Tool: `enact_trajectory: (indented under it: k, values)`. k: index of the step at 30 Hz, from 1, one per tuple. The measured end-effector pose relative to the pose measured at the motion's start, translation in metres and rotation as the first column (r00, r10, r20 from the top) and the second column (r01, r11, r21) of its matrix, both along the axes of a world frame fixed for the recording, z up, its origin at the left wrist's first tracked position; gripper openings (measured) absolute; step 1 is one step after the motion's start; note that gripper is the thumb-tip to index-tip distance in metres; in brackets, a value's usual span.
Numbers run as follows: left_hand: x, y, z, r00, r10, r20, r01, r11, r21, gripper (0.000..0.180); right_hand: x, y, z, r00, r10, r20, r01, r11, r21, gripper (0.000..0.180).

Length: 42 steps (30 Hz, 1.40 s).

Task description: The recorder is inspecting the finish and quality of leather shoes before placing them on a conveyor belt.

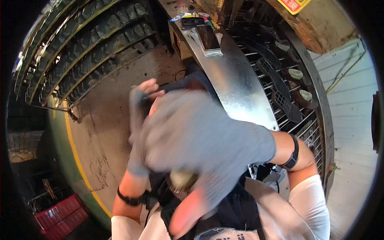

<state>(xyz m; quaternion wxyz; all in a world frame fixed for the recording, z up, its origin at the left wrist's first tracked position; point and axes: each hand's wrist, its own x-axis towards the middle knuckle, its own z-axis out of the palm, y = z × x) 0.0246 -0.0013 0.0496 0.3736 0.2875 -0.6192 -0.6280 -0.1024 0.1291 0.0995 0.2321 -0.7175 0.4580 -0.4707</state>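
My right hand [192,132], in a grey knit glove with a bare thumb tip, crosses the middle of the view and is smeared by motion. Its thumb points down toward my chest; the other fingers cannot be made out. Behind it, my left hand [138,124], also gloved, has bare fingertips bent inward at the upper left. Below the right palm, a pale, rounded end [182,179] of something shows, with a rough edge. Past the hands lies a dark curved thing [196,82] with a reddish-brown inner part. What lies between the palms is hidden.
A metal bench top [240,86] carries a phone [209,38] on a white cloth. Right of it, a barred rack [308,120] holds dark soles [286,106] and shoe parts with pale tops [296,74]. Shelves of dark shoe-shaped pieces [100,30] stand left; a red crate [62,216] sits lower left.
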Motion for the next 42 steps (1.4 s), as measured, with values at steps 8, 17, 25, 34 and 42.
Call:
enact_trajectory:
  k: [8,17,25,34,42]
  values:
    - [0.021,0.019,-0.085,0.897,-0.149,-0.417,0.431,0.508,0.746,0.092,0.066,0.022,-0.038,0.961,0.245,-0.125,-0.253,0.966,-0.055,0.049]
    - [0.037,0.03,-0.07,0.904,-0.151,-0.399,0.413,0.545,0.73,0.099,0.022,0.081,-0.092,0.66,-0.425,0.619,-0.132,0.746,0.653,0.032]
    - [0.046,0.046,-0.011,0.957,-0.256,-0.136,0.29,0.856,0.428,0.111,0.033,0.025,-0.028,0.816,-0.491,0.304,0.467,0.871,0.153,0.093]
    - [0.072,0.036,0.01,0.967,-0.006,0.256,0.024,0.998,-0.066,0.092,0.051,0.03,-0.058,0.689,-0.456,0.564,0.233,0.876,0.423,0.084]
    - [-0.01,-0.043,0.006,0.891,-0.441,-0.106,0.443,0.896,-0.003,0.059,0.022,0.009,-0.099,-0.189,-0.372,0.909,-0.523,0.821,0.228,0.046]
